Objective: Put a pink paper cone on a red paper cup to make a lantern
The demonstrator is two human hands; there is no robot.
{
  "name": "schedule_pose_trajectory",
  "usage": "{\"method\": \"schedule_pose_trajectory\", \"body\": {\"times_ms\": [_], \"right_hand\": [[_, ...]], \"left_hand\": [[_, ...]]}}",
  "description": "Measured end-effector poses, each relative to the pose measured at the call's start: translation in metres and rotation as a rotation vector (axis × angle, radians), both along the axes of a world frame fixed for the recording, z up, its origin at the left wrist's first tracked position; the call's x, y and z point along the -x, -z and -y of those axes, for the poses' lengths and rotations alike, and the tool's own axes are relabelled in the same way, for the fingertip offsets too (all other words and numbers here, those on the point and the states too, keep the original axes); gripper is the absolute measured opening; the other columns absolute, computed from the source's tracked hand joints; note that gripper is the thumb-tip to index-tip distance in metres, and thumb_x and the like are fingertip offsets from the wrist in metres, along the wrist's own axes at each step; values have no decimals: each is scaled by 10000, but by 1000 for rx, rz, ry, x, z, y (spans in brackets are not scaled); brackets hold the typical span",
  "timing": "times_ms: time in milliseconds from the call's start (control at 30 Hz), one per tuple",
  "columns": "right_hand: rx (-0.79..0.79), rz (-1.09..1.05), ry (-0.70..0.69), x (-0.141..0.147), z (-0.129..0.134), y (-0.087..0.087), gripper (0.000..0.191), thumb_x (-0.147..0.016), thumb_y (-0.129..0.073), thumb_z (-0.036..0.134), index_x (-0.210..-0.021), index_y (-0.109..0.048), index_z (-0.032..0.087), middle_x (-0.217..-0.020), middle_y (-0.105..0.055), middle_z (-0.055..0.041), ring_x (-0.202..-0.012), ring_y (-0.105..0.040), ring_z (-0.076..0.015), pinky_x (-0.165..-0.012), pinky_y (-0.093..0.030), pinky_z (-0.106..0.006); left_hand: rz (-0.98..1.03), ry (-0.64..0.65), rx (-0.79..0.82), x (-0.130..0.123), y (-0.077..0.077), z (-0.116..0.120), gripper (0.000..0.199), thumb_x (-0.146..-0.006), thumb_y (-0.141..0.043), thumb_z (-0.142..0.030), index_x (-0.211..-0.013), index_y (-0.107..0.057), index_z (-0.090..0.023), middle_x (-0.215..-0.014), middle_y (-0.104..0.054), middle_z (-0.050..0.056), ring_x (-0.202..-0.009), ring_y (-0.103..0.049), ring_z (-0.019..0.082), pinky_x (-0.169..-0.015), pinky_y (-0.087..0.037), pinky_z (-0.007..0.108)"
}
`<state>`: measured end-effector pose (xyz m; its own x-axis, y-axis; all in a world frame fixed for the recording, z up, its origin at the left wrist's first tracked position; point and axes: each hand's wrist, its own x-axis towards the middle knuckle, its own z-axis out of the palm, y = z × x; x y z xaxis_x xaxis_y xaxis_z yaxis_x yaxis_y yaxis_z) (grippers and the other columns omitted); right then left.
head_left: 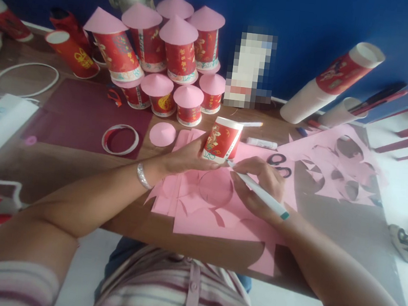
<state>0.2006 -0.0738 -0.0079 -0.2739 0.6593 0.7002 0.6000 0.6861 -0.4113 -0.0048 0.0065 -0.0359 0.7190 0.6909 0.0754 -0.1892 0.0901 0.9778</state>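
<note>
My left hand (pixel 190 154) is wrapped round a red paper cup (pixel 222 138) with gold flowers and a white band bearing green scrollwork. In my right hand (pixel 261 184) is a white marker pen (pixel 263 195) with a green end. Its tip meets the cup's lower white band, where green lines show. Under both hands lie pink paper sheets (pixel 195 226), with a circle outlined on one. A pair of scissors (pixel 279 165) with dark handles rests on the pink paper just beyond my right hand.
Red cups with pink cone tops (pixel 177 47) stand stacked at the back. A paper ring (pixel 120 139) and a pink cone (pixel 162 134) lie left. At right are a stack of cups (pixel 309 101), a pen holder (pixel 343 112) and cut pink scraps (pixel 342 164). A power strip (pixel 3 125) sits far left.
</note>
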Motion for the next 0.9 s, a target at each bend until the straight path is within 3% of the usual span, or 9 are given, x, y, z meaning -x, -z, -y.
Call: {"method": "schedule_pose_trajectory", "body": {"times_ms": [633, 900], "right_hand": [[-36, 13, -33, -1, -1, 0, 182, -910, -676, 101, -997, -603, 244, -806, -722, 5, -692, -720, -158, -613, -587, -279], [-37, 10, -35, 0, -1, 1, 169, -914, -676, 118, -1000, -614, 248, -811, -735, 5, -694, -732, -158, -627, -594, -273]], "left_hand": [[5, 13, 25, 2, 0, -1, 518, -756, -897, -417, -1181, -682, -212, -1140, -747, 89, -1121, -699, 297, -985, -566, 447], [0, 13, 14, 3, 0, 0, 496, -794, -878, -375, -1213, -662, -223, -1167, -740, 70, -1093, -703, 252, -970, -558, 401]]}}
